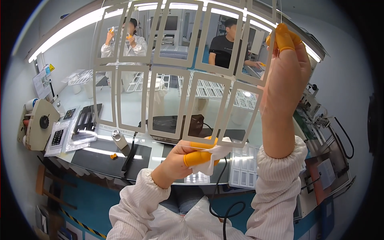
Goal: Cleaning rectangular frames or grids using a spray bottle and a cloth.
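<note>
Clear sheet of grey frames [172, 68] held up against ceiling light, above worktop [116, 156]. Right hand [286, 80] pinches far right edge; left hand [182, 158], fingers clamped on white wipe [212, 154], presses near edge.

Transparent sheet [176, 68] of pale rectangular frames (two rows), upright, aloft; crumpled white wipe [212, 154] at its lower edge.

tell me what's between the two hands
The clear sheet with rows of pale frames spans from the left hand, which presses a white cloth, to the right hand, head view.
</note>
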Motion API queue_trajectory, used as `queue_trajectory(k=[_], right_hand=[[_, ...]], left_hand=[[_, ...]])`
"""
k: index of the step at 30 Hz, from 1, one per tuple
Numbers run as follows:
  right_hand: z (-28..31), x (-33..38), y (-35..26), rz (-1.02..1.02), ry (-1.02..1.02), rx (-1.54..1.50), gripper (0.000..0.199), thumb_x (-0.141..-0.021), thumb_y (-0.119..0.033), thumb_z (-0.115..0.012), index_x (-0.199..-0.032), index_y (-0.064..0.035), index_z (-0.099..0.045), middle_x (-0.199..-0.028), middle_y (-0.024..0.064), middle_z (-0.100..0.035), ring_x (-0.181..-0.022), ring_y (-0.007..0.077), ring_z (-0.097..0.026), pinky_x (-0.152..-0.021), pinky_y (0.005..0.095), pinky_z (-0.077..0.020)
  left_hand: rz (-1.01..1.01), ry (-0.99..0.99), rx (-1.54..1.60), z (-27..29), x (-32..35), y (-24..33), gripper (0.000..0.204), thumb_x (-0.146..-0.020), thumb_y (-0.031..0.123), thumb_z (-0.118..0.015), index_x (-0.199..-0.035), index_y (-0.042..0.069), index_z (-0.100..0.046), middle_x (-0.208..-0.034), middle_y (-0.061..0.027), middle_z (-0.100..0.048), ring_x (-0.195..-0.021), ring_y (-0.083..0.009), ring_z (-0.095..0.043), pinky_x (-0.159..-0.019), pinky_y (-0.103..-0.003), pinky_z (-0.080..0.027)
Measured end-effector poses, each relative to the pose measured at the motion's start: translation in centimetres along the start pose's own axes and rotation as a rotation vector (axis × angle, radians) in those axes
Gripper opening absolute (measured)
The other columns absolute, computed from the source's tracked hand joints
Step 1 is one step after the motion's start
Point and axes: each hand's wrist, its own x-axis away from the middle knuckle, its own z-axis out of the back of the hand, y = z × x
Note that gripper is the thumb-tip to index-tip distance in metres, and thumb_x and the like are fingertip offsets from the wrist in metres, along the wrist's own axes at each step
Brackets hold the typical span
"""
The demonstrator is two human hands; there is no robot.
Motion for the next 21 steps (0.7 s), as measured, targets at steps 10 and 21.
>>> queue_trajectory(k=[10,21], right_hand=[[-1.1,0.6,-1.1,0.032,0.004,-0.162,0.02,-0.077,-0.003,-0.045,-0.093,0.0013,-0.057,-0.08,0.0048,-0.056,-0.07,0.0075,-0.049,-0.068,0.0182,-0.0387],[-0.3,2.8,-1.5,-0.111,0.067,-0.245,0.011,-0.083,-0.008,-0.052,-0.092,-0.0031,-0.057,-0.083,0.0026,-0.056,-0.079,0.0086,-0.053,-0.08,0.0232,-0.0404]], left_hand=[[-0.017,0.004,-0.05,1.0,0.1,-0.1,0.031,-0.078,0.01,-0.06,-0.107,-0.001,-0.055,-0.101,-0.0139,-0.057,-0.091,-0.0229,-0.058,-0.085,-0.032,-0.045],[-0.298,0.017,-0.126,-0.1,-1.9,4.1,0.029,-0.086,0.015,-0.05,-0.112,0.003,-0.049,-0.097,-0.0129,-0.051,-0.078,-0.0247,-0.052,-0.063,-0.027,-0.045]])
